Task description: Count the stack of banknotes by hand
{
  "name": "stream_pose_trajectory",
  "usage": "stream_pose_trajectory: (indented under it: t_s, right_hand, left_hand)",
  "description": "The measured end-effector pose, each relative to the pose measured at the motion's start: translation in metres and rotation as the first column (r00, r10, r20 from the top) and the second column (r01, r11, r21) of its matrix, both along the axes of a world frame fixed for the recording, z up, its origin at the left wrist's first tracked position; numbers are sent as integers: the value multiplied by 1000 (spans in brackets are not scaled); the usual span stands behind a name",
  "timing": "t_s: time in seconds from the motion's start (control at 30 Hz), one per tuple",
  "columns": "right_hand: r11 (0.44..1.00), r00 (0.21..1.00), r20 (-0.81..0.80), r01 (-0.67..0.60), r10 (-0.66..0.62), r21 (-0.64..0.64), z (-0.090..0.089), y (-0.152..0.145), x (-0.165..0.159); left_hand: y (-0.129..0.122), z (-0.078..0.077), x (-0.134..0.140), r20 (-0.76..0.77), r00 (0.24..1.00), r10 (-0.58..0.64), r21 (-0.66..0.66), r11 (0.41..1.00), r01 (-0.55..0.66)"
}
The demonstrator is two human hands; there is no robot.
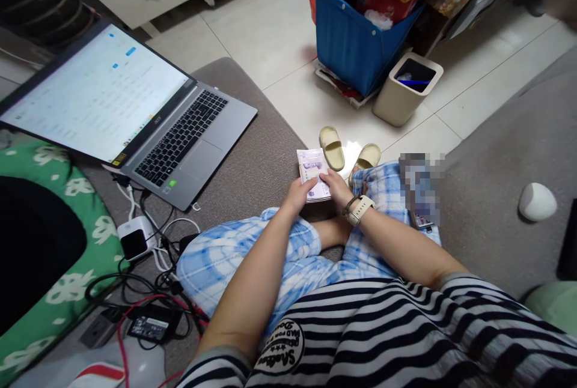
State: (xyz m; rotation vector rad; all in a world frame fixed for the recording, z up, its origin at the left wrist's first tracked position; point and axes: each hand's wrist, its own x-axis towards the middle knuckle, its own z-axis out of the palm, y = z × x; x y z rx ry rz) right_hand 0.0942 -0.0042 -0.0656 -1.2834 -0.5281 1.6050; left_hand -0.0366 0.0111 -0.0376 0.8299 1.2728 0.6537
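Between my two hands is a stack of pale purple banknotes (312,165), held above my crossed legs. My left hand (298,194) grips its near left edge, with the thumb lying across the top note. On the near right edge, my right hand (337,187) holds the same stack, its thumb also on top. The fingers beneath the notes are hidden. A watch with a pale strap (361,210) and a dark bracelet are on my right wrist. Blue plaid trousers (243,244) cover my legs under the hands.
An open laptop (198,148) sits on the grey sofa to the left, with tangled cables (157,292) and a white charger (136,236) nearby. Slippers (331,148), a blue bin (347,39) and a beige bin (396,97) stand on the floor. A phone-like object, partly pixelated, lies on my right knee.
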Motion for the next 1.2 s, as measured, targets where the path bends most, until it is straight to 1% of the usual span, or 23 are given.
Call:
stream_pose_trajectory:
  t_s: [0.1, 0.17, 0.27, 0.33, 0.4, 0.43, 0.47, 0.5, 0.57, 0.6, 0.63, 0.67, 0.7, 0.8, 0.9, 0.93, 0.97, 1.0, 1.03, 1.1, 1.13, 1.17, 1.2]
  right_hand:
    - [1000, 999, 30, 22, -22, 22, -6, -4, -4]
    - [1000, 998, 68, -2, 0, 20, -8, -5, -4]
    - [997, 969, 232, -82, 79, 2, -3, -3, 3]
    - [993, 890, 454, -98, 55, 72, 8, -1, 14]
    - [958, 730, 680, -141, -70, 251, 24, 0, 25]
    - [915, 643, 755, -217, -128, 340, 32, -2, 30]
    - [854, 572, 806, -334, -152, 399, 41, -4, 33]
    - [773, 522, 842, -476, -134, 418, 48, -7, 35]
    - [586, 440, 898, -725, -12, 363, 57, -15, 35]
    - [505, 395, 916, -804, 63, 312, 59, -19, 33]
    - [450, 351, 928, -854, 127, 262, 60, -23, 30]
    - [421, 312, 934, -881, 176, 216, 59, -27, 27]
    - [412, 282, 936, -894, 210, 177, 57, -29, 24]
    - [420, 247, 931, -900, 270, 117, 53, -32, 20]
    - [444, 239, 912, -893, 334, 71, 55, -27, 25]
    - [459, 236, 904, -887, 356, 51, 56, -24, 28]
    - [484, 241, 896, -875, 373, 34, 57, -21, 33]
    - [518, 258, 887, -855, 383, 25, 58, -18, 37]
    - [562, 292, 877, -826, 383, 29, 59, -15, 42]
    - [669, 405, 843, -739, 355, 73, 58, -9, 49]
    - [727, 483, 807, -679, 339, 101, 55, -6, 51]
    - [793, 583, 746, -597, 322, 124, 52, -3, 51]
    - [859, 688, 662, -495, 296, 130, 48, -1, 51]
  left_hand:
    - [-4, -3, 5, 27, 999, 35, -13, 999, -34]
    - [-4, -2, 5, 27, 999, 20, -15, 1000, -19]
    - [-1, 3, 1, 32, 999, -26, -32, 999, 27]
    - [2, 10, -6, 52, 993, -103, -37, 994, 105]
    - [4, 19, -15, 50, 968, -245, -54, 967, 247]
    - [3, 23, -20, 28, 941, -338, -72, 938, 339]
    - [2, 27, -24, -7, 899, -437, -92, 896, 435]
    - [0, 30, -27, -52, 849, -526, -101, 849, 519]
    - [-5, 33, -30, -151, 751, -642, -84, 766, 638]
    - [-7, 33, -30, -196, 717, -669, -61, 738, 671]
    - [-9, 32, -30, -232, 691, -684, -40, 717, 696]
    - [-11, 31, -29, -259, 668, -697, -27, 697, 717]
    - [-12, 30, -27, -274, 645, -713, -27, 676, 736]
    - [-14, 31, -24, -257, 593, -763, -70, 627, 776]
    - [-11, 40, -25, -156, 592, -790, -122, 611, 783]
    - [-9, 45, -27, -117, 608, -785, -123, 619, 775]
    - [-7, 49, -29, -84, 642, -762, -116, 648, 753]
    - [-3, 53, -32, -58, 702, -710, -103, 703, 703]
    - [1, 56, -35, -40, 781, -623, -88, 781, 619]
    - [9, 58, -39, -22, 941, -337, -60, 940, 336]
    - [12, 57, -41, -19, 987, -161, -48, 986, 160]
    - [15, 55, -41, -17, 1000, -5, -46, 999, 4]
    - [17, 52, -40, -21, 993, 115, -55, 992, -116]
